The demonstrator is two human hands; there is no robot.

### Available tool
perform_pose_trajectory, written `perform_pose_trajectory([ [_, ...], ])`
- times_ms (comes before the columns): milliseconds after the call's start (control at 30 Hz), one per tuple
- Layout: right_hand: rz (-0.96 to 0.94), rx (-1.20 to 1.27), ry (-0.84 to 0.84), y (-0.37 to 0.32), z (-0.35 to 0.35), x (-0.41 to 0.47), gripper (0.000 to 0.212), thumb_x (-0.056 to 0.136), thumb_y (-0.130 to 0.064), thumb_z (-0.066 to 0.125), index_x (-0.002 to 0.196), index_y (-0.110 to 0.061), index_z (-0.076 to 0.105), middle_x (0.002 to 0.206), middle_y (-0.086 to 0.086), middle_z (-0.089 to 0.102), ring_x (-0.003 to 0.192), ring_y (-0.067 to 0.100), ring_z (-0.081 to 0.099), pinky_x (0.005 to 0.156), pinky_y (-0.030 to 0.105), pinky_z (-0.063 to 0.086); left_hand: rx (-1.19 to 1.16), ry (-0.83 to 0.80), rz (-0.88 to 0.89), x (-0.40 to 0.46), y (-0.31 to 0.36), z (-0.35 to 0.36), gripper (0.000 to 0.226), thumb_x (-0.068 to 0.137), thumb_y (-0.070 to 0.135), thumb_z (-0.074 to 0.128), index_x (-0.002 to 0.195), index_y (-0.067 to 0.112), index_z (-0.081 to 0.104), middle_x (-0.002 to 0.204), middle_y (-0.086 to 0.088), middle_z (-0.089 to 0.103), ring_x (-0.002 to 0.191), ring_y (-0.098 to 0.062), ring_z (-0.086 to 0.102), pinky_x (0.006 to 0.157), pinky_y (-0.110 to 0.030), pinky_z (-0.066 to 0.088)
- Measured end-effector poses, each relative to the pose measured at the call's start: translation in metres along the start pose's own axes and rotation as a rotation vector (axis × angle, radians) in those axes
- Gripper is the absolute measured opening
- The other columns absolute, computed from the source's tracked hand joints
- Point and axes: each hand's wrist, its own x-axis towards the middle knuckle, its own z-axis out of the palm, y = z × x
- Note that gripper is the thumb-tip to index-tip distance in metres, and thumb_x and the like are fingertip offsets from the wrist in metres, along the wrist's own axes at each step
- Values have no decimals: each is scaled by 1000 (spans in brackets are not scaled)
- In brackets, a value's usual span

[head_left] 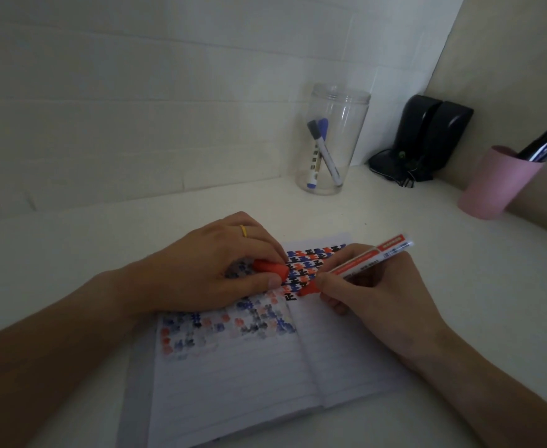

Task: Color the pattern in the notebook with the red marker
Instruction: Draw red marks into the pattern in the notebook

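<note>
An open lined notebook point(249, 367) lies on the white desk. Its right page carries a pattern point(310, 263) of small black, blue and red shapes, and faded bleed-through shows on the left page. My right hand point(372, 295) grips the red marker point(359, 263), whose red tip touches the page at the pattern's lower edge. My left hand point(214, 270), with a yellow ring, rests on the left page and pinches the marker's red cap point(270, 268) between thumb and fingers.
A clear plastic jar point(333, 140) with two blue markers stands behind the notebook. Black speakers point(427, 140) sit in the corner. A pink cup point(498, 185) with pens is at the far right. White walls border the desk at the back and right.
</note>
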Motion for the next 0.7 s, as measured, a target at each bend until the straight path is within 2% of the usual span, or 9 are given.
perform_pose_trajectory([
  [167, -9, 25, 10, 2, -1, 1, 6, 74, -12, 79, 73, -17, 78, 62, 5, 75, 57, 20, 71, 60, 41, 61, -3, 4, 4, -1, 1, 0, 31, 96, 51, 58, 116, 32, 72, 119, 21, 69, 119, -7, 56, 97, -34, 50],
  [333, -7, -24, 9, 2, 0, 1, 3, 70, -21, 78, 74, -20, 78, 65, 3, 77, 61, 19, 73, 64, 43, 64, -4, 5, 8, 0, 1, -1, 32, 96, 50, 58, 117, 31, 73, 119, 20, 69, 118, -7, 56, 97, -35, 50],
  [533, -21, 74, -6, 0, -2, 0, 5, 76, -10, 80, 75, -14, 78, 63, 6, 76, 57, 20, 72, 60, 34, 59, -6, 6, 5, 0, 2, -1, 30, 96, 50, 59, 116, 32, 73, 119, 21, 69, 118, -7, 56, 97, -34, 50],
  [700, -39, 24, -28, 0, -1, 0, 8, 76, -11, 82, 75, -18, 78, 65, 3, 77, 60, 19, 74, 61, 33, 60, -2, 1, 0, 0, 1, -1, 31, 96, 51, 59, 116, 33, 72, 120, 21, 69, 119, -7, 56, 97, -34, 50],
])
